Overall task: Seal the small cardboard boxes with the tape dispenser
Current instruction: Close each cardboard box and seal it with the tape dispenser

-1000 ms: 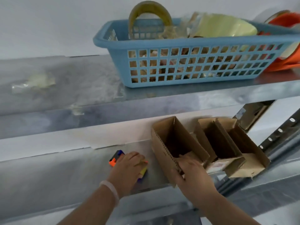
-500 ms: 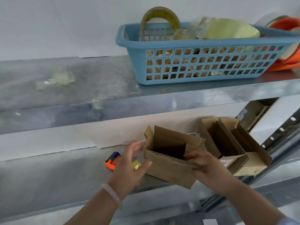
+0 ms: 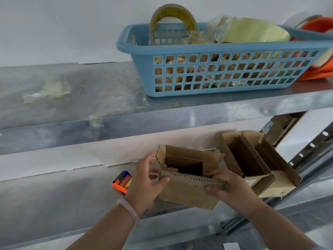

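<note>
A small open cardboard box (image 3: 187, 192) stands on the lower metal shelf (image 3: 54, 195), its flaps up. My left hand (image 3: 146, 183) holds its left end, thumb against the front wall and fingers by the left flap. My right hand (image 3: 228, 186) grips the front flap's serrated edge at the right. A small orange, blue and yellow tape dispenser (image 3: 122, 181) lies on the shelf just left of my left hand, partly hidden by it. Two more open cardboard boxes (image 3: 255, 165) sit side by side to the right.
On the upper shelf (image 3: 90, 98) a blue plastic basket (image 3: 216, 67) holds a tape roll (image 3: 173, 18) and bags. An orange tape dispenser (image 3: 320, 51) sits at the far right. Tape scraps (image 3: 52, 91) stick to the upper shelf. A perforated upright (image 3: 310, 148) stands at right.
My left hand left the small dispenser and came to the box's left end. The box was turned broadside toward me, with my right hand now on its front flap.
</note>
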Tool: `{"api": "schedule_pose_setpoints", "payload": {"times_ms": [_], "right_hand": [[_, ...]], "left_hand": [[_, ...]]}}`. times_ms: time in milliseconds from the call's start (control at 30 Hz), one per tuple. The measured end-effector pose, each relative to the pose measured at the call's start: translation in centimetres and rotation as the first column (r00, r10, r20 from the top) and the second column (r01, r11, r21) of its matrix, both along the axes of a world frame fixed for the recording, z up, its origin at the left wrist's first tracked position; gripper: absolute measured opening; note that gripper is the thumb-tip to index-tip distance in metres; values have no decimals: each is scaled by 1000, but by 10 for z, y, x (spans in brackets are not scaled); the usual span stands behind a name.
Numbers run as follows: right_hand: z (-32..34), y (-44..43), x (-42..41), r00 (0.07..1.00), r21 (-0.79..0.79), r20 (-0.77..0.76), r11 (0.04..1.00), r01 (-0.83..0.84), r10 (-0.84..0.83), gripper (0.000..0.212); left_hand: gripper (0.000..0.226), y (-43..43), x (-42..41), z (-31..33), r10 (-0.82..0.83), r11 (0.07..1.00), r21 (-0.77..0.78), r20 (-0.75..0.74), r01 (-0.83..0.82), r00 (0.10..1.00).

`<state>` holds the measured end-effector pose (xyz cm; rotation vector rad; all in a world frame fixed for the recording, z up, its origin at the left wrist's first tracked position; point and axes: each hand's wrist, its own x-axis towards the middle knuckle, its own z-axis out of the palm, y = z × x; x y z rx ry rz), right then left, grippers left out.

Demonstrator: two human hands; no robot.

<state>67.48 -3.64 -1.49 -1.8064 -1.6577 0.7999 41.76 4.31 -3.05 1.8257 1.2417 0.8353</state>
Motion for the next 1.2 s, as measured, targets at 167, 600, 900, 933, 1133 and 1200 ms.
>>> {"api": "schedule_pose_setpoints", "payload": {"times_ms": [167,600,900,933,1133,1200], "right_hand": [[-3,2,3,1000,38,7,999,-10,10,21],[-7,12,-5,958,90,267,993,83,-104,109],[-16,10,-1,915,175,398,984,-8,-64,62],[-18,10,-2,910,158,411,987,-11,-56,59],[-23,14,-13,832,19,553,998,-57,36,77],[-23,20,-18,812,-31,578,997,-73,78,87]], "left_hand": [[85,7,-2,-4,-114,991,-69,-45,111,992],[67,16,9,-11,-43,992,112,-141,59,989],[66,28,2,-17,-131,951,231,-304,206,944],[55,29,2,-20,-126,943,251,-339,219,932],[48,28,2,-31,-36,940,300,-393,165,919],[50,29,0,-31,-5,935,320,-417,152,909]]}}
